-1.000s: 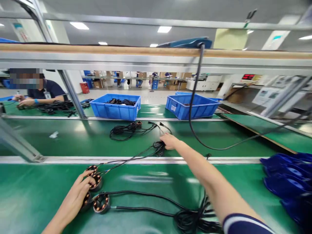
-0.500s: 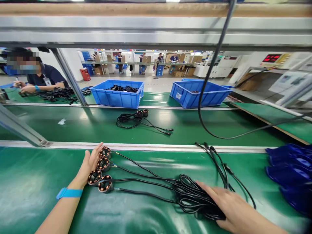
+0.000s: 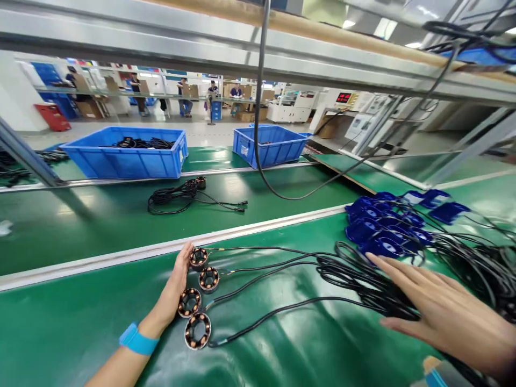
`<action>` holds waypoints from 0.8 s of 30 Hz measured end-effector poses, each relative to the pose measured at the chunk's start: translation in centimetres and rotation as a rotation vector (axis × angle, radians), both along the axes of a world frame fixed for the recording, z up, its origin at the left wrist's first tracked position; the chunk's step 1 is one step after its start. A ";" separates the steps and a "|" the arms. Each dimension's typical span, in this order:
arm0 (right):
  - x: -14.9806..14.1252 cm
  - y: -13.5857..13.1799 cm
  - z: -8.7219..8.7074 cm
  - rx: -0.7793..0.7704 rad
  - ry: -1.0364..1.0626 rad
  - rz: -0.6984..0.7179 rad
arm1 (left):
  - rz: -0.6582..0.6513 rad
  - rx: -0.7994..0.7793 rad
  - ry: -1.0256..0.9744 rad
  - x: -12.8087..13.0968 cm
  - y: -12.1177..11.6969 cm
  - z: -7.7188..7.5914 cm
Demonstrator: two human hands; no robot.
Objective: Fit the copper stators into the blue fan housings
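Observation:
My left hand (image 3: 176, 285) lies on its edge with fingers stretched out, its palm side against several ring-shaped motor stators (image 3: 198, 331) with copper windings. They stand in a slanting row on the green work surface (image 3: 258, 355). A black cable (image 3: 282, 310) runs from each stator to the right, into a looped cable bundle (image 3: 358, 285). Over the right end of that bundle is my right hand (image 3: 439, 306), fingers extended and thumb apart, gripping nothing. Whether its palm touches the cables cannot be made out. A blue band circles my left wrist.
Dark blue parts (image 3: 382, 226) with cables are heaped at the right. Beyond the white rail (image 3: 242, 232) lies another coil of cable with stators (image 3: 177, 194). Two blue crates (image 3: 133, 161) stand farther back. A cable (image 3: 260, 107) hangs from the overhead beam. A fingertip and blue strip show at bottom right.
The view has swung right, bringing the blue parts heap into view. The stators now sit more spread out in their row. My right hand's fingers have straightened, and the cable bundle is stretched farther right.

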State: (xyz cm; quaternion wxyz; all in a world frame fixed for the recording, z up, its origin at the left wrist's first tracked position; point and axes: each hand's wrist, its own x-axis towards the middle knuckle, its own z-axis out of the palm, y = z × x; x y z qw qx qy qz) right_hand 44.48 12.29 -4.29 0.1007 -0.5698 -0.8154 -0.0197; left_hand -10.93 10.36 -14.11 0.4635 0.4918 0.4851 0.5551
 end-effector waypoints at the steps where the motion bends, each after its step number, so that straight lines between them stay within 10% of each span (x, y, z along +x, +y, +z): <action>1: -1.2 0.8 0.6 -0.031 -0.030 0.011 | -0.006 0.019 0.018 0.1 0.0 0.0; 10: -21.1 13.7 2.8 -0.275 -0.043 0.476 | -0.308 0.182 0.978 -1.3 -0.6 2.7; 18: -45.1 24.4 0.0 -0.059 -0.071 0.569 | -0.243 0.214 0.961 -0.9 -0.8 2.5; 24: -54.4 26.8 -2.0 0.075 -0.125 0.477 | -0.198 0.257 0.924 -0.5 -0.5 0.7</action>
